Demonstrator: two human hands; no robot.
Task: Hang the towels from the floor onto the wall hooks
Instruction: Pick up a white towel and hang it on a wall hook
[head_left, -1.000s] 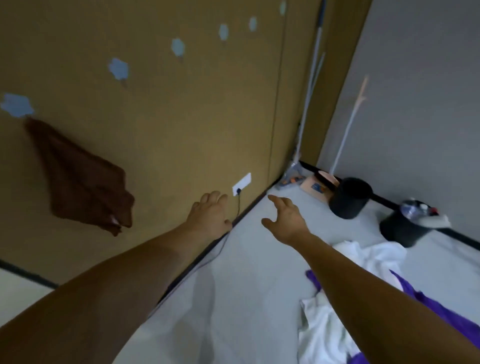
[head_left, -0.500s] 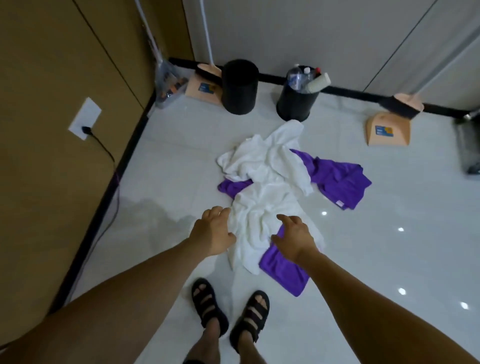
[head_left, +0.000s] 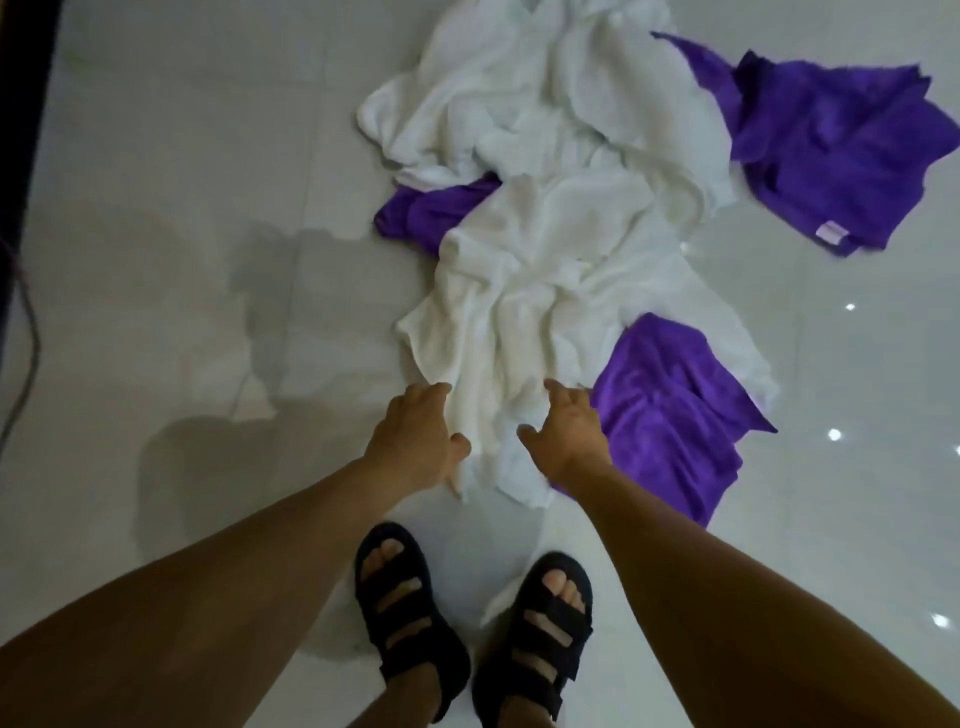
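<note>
A heap of towels lies on the pale tiled floor. The nearest white towel (head_left: 540, 291) stretches toward my feet, with a second white towel (head_left: 545, 88) behind it. A purple towel (head_left: 670, 410) lies at its right edge, another purple towel (head_left: 841, 145) at the far right, and a purple patch (head_left: 431, 210) shows between the white ones. My left hand (head_left: 413, 441) hovers at the near white towel's left edge, fingers apart. My right hand (head_left: 566, 436) is over its near end, fingers spread, holding nothing. No wall hooks are in view.
My feet in black sandals (head_left: 410, 618) stand just short of the towels. A dark baseboard (head_left: 21, 130) with a thin cable (head_left: 28, 364) runs along the left edge. Glossy floor tiles (head_left: 182, 260) spread to the left and right of the heap.
The view has swung from the wall with the hung brown towel down to the floor heap. Both hands have dropped and closed in on the near white towel.
</note>
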